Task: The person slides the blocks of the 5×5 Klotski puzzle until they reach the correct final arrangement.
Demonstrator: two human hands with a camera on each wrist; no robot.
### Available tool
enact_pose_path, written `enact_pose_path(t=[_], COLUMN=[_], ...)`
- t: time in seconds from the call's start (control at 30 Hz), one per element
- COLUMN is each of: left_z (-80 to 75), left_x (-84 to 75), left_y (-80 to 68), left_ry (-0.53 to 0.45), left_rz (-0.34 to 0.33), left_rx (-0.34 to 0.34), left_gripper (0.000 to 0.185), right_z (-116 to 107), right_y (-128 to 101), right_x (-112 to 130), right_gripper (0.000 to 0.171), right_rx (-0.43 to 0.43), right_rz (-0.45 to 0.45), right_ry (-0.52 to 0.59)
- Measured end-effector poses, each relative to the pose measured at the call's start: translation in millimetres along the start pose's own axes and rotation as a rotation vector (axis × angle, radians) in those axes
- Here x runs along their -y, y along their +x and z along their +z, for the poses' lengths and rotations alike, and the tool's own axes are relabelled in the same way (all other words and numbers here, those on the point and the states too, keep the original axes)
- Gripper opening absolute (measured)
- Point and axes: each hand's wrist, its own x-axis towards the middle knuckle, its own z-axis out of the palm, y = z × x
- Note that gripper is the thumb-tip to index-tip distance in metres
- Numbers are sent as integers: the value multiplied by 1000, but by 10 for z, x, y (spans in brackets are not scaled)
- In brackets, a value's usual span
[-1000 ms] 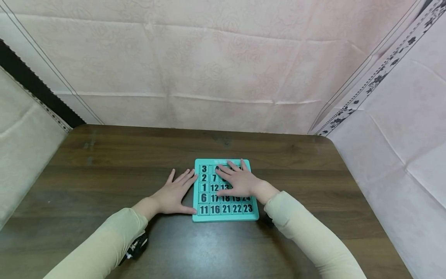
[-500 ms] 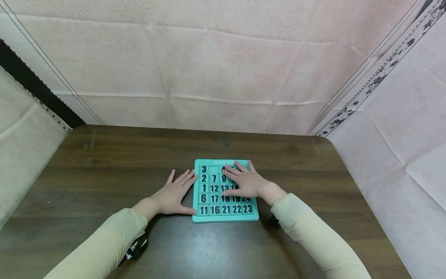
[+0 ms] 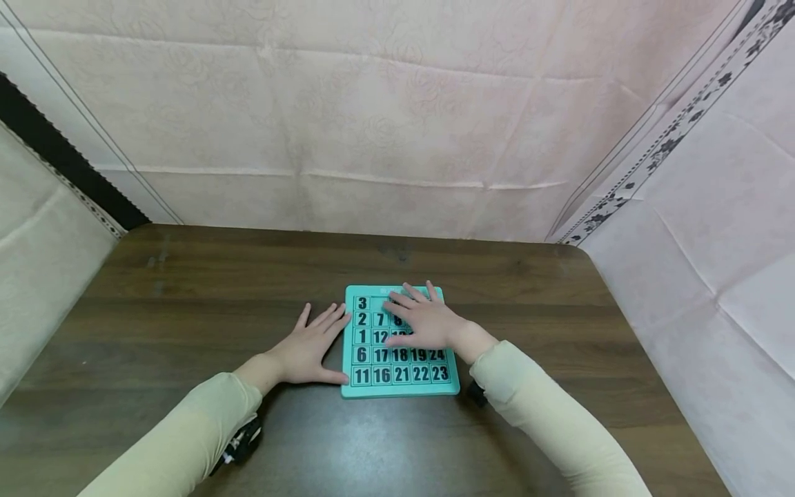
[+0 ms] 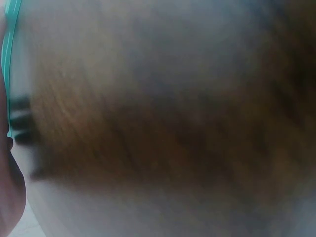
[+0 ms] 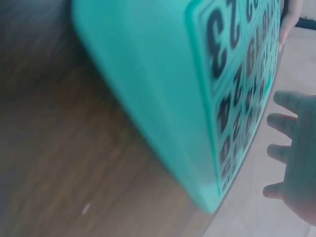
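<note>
Right hand (image 3: 425, 321) has slid back left across puzzle board (image 3: 400, 386), straight fingers pressing upper tiles; a tile shifted. Left hand (image 3: 307, 348) stays flat, bracing board's left edge on surface (image 3: 186, 290).

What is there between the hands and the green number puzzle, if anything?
Nothing visible. The right hand already lies flat on the tiles of the number puzzle, its straight fingers reaching to the upper rows. The left hand rests flat on the table, against the puzzle's left edge. No other object lies near them.
</note>
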Motion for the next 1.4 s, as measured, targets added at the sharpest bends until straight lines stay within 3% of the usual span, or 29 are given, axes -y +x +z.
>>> enact_pose_path(t=[0.27, 0.6, 1.4], left_z=[15, 9, 21], left_x=[7, 16, 17], left_y=[1, 9, 14], left_ry=[5, 5, -9], left_rz=[5, 3, -11], left_rx=[2, 1, 10], left_gripper=[109, 110, 112], right_z=[30, 24, 62], right_y=[175, 241, 47], right_x=[185, 198, -12], right_gripper=[83, 82, 78], right_rx=[56, 75, 37], right_rz=[-24, -10, 0], right_ry=[-36, -41, 1])
